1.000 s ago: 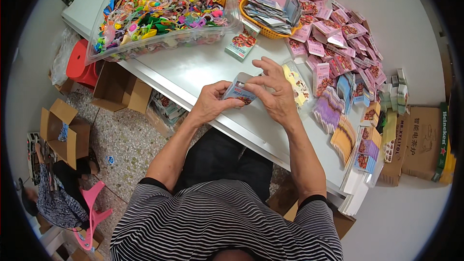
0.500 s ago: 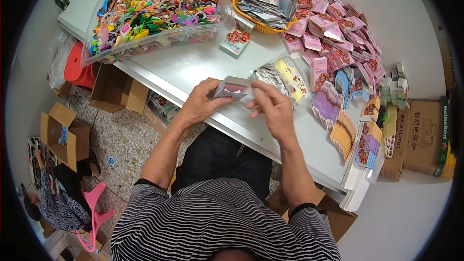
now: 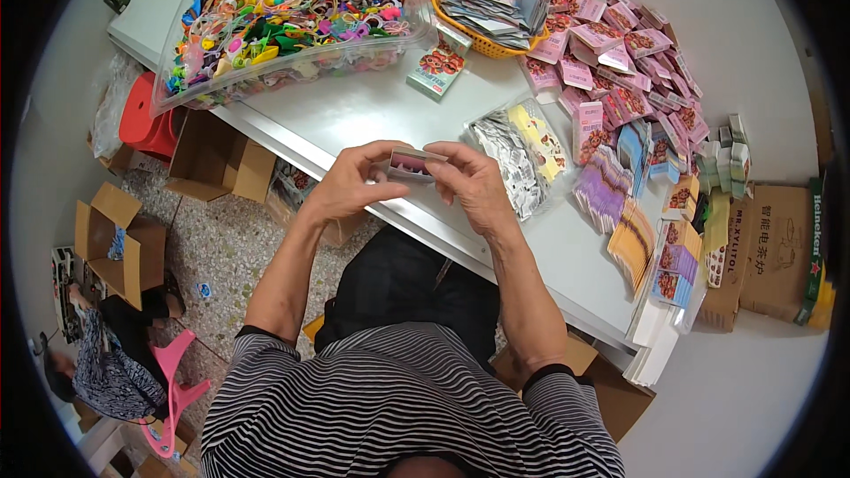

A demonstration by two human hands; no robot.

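A small card box, its near end open and pink showing inside, is held between my two hands over the table's front edge. My left hand grips its left side, fingers over the top and thumb below. On the right side, my right hand pinches it with thumb and fingers. To the right of that hand lies a clear plastic tray with small silvery packets and yellow printed pieces. A green printed box lies on the table beyond my hands.
A big clear tub of colourful trinkets stands far left. Beside it, a yellow basket holds cards. Pink boxes are heaped at the back right, near fanned purple and orange card stacks. Another person sits at lower left.
Both hands have shifted slightly left with the box. My right fingers have moved onto its right side, and its open end now faces me more.
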